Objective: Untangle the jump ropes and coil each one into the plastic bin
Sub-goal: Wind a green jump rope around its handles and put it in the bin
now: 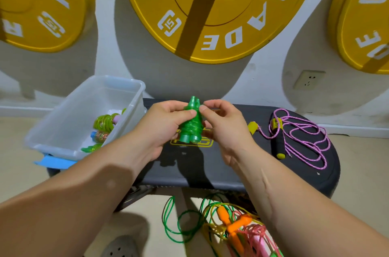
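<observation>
A green jump rope is wound tightly round its two green handles and held upright above the black bench. My left hand grips the bundle from the left. My right hand pinches it near the top with thumb and forefinger. The clear plastic bin stands at the bench's left end and holds a coiled yellow-green rope and a glittery handle. A pink braided rope with black and yellow handles lies loose on the bench's right end.
A tangle of green, yellow and red ropes with orange handles lies on the floor below the bench. Yellow weight plates hang on the wall behind. A wall socket sits at the right. A grey shoe shows at the bottom.
</observation>
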